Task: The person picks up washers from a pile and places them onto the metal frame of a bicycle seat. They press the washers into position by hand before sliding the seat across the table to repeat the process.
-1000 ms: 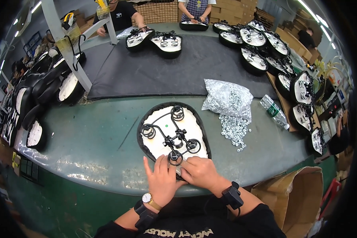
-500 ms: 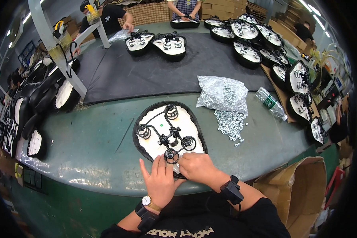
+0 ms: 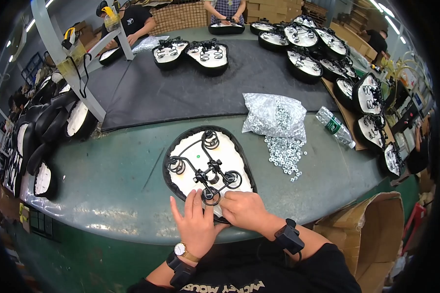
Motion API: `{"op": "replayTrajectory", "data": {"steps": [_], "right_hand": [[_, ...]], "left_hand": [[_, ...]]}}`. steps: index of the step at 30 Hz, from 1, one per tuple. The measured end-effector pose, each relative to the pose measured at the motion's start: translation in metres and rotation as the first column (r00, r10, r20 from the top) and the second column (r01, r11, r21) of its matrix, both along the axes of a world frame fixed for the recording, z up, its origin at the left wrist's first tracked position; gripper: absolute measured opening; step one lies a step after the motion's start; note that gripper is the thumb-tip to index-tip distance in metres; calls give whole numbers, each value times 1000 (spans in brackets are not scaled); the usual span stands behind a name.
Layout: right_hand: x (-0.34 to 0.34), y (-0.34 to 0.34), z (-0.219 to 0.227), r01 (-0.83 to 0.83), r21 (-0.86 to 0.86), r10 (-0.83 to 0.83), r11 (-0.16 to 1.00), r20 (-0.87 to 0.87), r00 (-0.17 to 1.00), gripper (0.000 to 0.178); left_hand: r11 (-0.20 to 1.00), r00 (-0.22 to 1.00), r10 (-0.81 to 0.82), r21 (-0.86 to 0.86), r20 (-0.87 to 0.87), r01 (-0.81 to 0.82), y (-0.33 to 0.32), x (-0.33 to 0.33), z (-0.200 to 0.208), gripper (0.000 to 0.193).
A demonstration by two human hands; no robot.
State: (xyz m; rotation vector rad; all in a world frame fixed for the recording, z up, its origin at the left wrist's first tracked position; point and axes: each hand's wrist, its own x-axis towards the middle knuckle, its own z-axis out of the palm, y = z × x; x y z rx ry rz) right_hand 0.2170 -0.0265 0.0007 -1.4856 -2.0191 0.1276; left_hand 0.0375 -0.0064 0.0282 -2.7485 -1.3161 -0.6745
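Observation:
An upturned bicycle saddle point(image 3: 187, 145) lies at the bench's near edge, its white underside facing up and its rim black. A black wire frame with coil springs point(image 3: 211, 140) sits on it. My left hand point(image 3: 196, 225) holds the saddle's near end, fingers stretched over the rim beside the nearest spring and the thumb low at the edge. Just right of that spring, my right hand point(image 3: 244, 209) is closed in a pinch against the underside. Whatever its fingertips hold is hidden.
Right of the saddle, a clear plastic bag point(image 3: 274, 116) spills metal nuts point(image 3: 285, 155); a plastic bottle point(image 3: 335, 127) lies beyond. More saddles point(image 3: 208, 56) stand across the bench, others point(image 3: 44, 178) at left. A grey metal post point(image 3: 66, 58) rises there. An open cardboard box point(image 3: 376, 234) stands lower right. Co-workers are opposite.
My hands stay at the saddle's near end with only slight shifts. At the far left, a co-worker's hands have moved and a saddle now shows by them.

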Motion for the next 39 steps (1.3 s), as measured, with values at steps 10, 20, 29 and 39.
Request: {"op": "replayTrajectory", "data": {"steps": [10, 20, 29, 39], "right_hand": [[-5, -1, -4, 51, 58, -52, 997, 8, 999, 26], [-6, 0, -7, 18, 132, -27, 991, 66, 997, 26], [-8, 0, -6, 56, 122, -59, 991, 22, 998, 28], [-1, -3, -9, 0, 206, 2, 979, -8, 1000, 33]], "left_hand": [[999, 1000, -6, 49, 11, 5, -5, 0, -5, 86], [1000, 1000, -6, -4, -26, 6, -3, -3, -8, 86], [999, 999, -35, -18, -36, 34, -4, -3, -5, 88], [998, 998, -54, -16, -34, 53, -2, -2, -8, 89]]}}
